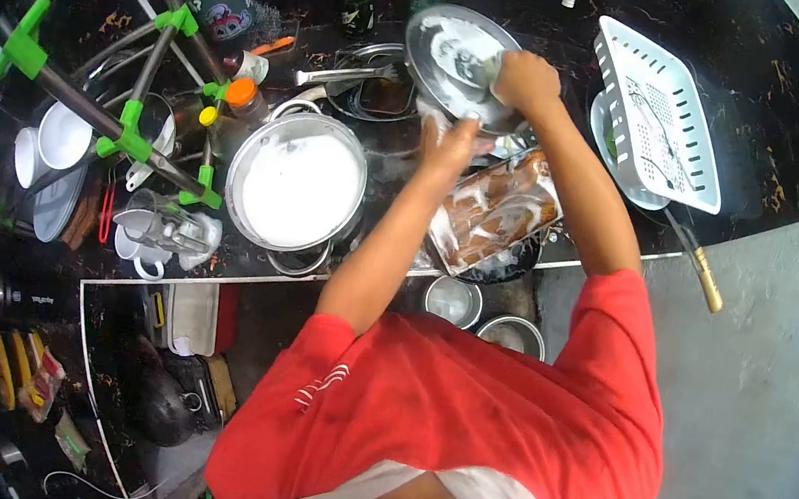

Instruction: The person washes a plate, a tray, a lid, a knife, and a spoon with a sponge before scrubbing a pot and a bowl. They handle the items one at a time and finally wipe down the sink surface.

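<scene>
A round metal lid or pan (449, 64) covered in white suds is tilted up over the counter. My left hand (449, 145) grips its lower edge, with foam on the fingers. Closed over something small at the suds-covered face is my right hand (526, 79); what it holds is mostly hidden, perhaps a sponge. Below the hands lies a soapy brown rectangular board or tray (500, 212). To the left stands a large metal pot (297, 181) full of white foam. Behind my left hand, a dark pan (384, 96) rests on the counter.
At the left is a pipe rack with green joints (136, 139), near white cups (64, 135) and glasses. A white perforated basket (660, 112) sits at the right over a bowl, by a gold-handled utensil (708, 280). Metal pots (453, 300) stand below the counter edge.
</scene>
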The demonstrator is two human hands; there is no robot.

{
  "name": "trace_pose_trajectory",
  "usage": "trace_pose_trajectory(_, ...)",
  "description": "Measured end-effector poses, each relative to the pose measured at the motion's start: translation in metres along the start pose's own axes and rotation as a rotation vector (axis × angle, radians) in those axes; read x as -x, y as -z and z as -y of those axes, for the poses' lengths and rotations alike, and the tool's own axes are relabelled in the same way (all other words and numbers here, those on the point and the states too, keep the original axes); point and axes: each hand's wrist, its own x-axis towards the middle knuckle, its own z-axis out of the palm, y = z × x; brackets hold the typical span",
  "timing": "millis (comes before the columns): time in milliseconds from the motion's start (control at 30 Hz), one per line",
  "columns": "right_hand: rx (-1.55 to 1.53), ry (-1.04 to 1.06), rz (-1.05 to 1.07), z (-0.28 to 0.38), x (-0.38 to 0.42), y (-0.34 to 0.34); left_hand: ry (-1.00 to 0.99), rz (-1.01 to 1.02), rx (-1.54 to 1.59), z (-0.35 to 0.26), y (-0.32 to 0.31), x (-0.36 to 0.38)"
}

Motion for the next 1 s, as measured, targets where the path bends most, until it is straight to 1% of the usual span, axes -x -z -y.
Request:
trace_pose_trajectory(33,-0.003,-0.009,-0.011,-0.001,-0.009,-0.007,0.011,-0.007,-0.014,-0.032,-0.026,0.031)
trace_pose_trajectory(67,-0.152,-0.015,-0.209,0.000,-0.020,-0.013,0.061,-0.044,0.004,-0.023,-0.033,0.033)
trace_pose_trajectory(100,-0.297,-0.017,-0.405,0.003,-0.027,-0.019,0.056,-0.008,-0.067,-0.015,-0.035,0.032)
trace_pose_trajectory(133,-0.542,-0.060,-0.443,0.012,-0.031,-0.025,0.049,0.023,-0.135,-0.014,-0.038,0.030)
trace_pose_trajectory(200,-0.889,0.191,-0.305,0.020,-0.036,-0.038,0.196,-0.004,-0.176,-0.019,-0.029,0.024)
trace_pose_trajectory(233,-0.955,0.232,-0.152,0.023,-0.026,-0.030,0.148,-0.034,-0.173,-0.016,-0.025,0.012)
trace_pose_trajectory(267,-1.014,0.277,0.007,0.024,-0.017,-0.022,0.150,-0.036,-0.173,-0.013,-0.019,0.002)
trace_pose_trajectory(300,-1.083,0.260,0.264,0.020,-0.013,-0.019,0.023,-0.062,-0.121,-0.023,-0.017,0.001)
trace_pose_trajectory(333,-1.018,0.273,0.206,0.014,-0.007,-0.020,-0.105,-0.087,-0.071,-0.030,-0.014,0.000)
trace_pose_trajectory(400,-0.813,0.204,0.327,-0.007,0.001,-0.006,-0.054,-0.230,-0.006,-0.033,-0.006,-0.015)
trace_pose_trajectory(433,-0.646,0.290,0.095,-0.015,0.006,-0.005,-0.150,-0.136,0.021,-0.039,-0.004,-0.015)
trace_pose_trajectory(467,-0.475,0.369,-0.137,-0.022,0.011,-0.004,-0.151,-0.141,0.020,-0.041,-0.006,-0.013)
trace_pose_trajectory(500,-0.339,0.361,-0.369,-0.027,0.014,0.000,-0.148,-0.182,0.042,-0.043,-0.012,-0.009)
trace_pose_trajectory(533,-0.363,0.246,-0.536,-0.033,0.013,-0.002,-0.143,-0.221,0.064,-0.046,-0.019,-0.004)
trace_pose_trajectory(567,-0.513,0.166,-0.697,-0.039,0.008,-0.012,-0.166,-0.167,0.034,-0.050,-0.024,0.004)
trace_pose_trajectory(600,-0.660,0.087,-0.861,-0.040,0.003,-0.013,-0.170,-0.165,0.037,-0.049,-0.027,0.006)
trace_pose_trajectory(667,-1.060,-0.182,-1.058,-0.039,0.001,-0.023,-0.184,-0.109,0.060,-0.043,-0.031,0.011)
trace_pose_trajectory(700,-1.125,-0.303,-1.032,-0.042,0.006,-0.024,-0.163,-0.187,0.096,-0.038,-0.032,0.009)
trace_pose_trajectory(733,-1.189,-0.422,-1.007,-0.044,0.009,-0.022,-0.159,-0.182,0.094,-0.034,-0.032,0.006)
trace_pose_trajectory(800,-1.822,-0.541,-0.656,-0.053,0.010,-0.047,-0.277,-0.121,-0.065,-0.025,-0.030,0.007)
trace_pose_trajectory(833,-2.121,-0.451,-0.293,-0.061,0.014,-0.058,-0.270,-0.114,-0.066,-0.024,-0.030,0.008)
trace_pose_trajectory(867,-2.289,-0.586,-0.193,-0.057,0.007,-0.071,-0.462,-0.164,-0.352,-0.025,-0.030,0.008)
trace_pose_trajectory(900,-2.316,-0.595,-0.119,-0.047,0.014,-0.068,-0.653,-0.212,-0.640,-0.024,-0.030,0.008)
trace_pose_trajectory(933,-2.343,-0.604,-0.042,-0.040,0.022,-0.068,-0.650,-0.205,-0.641,-0.024,-0.034,0.008)
trace_pose_trajectory(967,-2.345,-0.609,-0.048,-0.037,0.024,-0.071,-0.744,-0.210,-0.652,-0.024,-0.037,0.008)
trace_pose_trajectory(1000,-2.430,-0.570,0.059,-0.034,0.026,-0.076,-0.838,-0.215,-0.662,-0.024,-0.039,0.008)
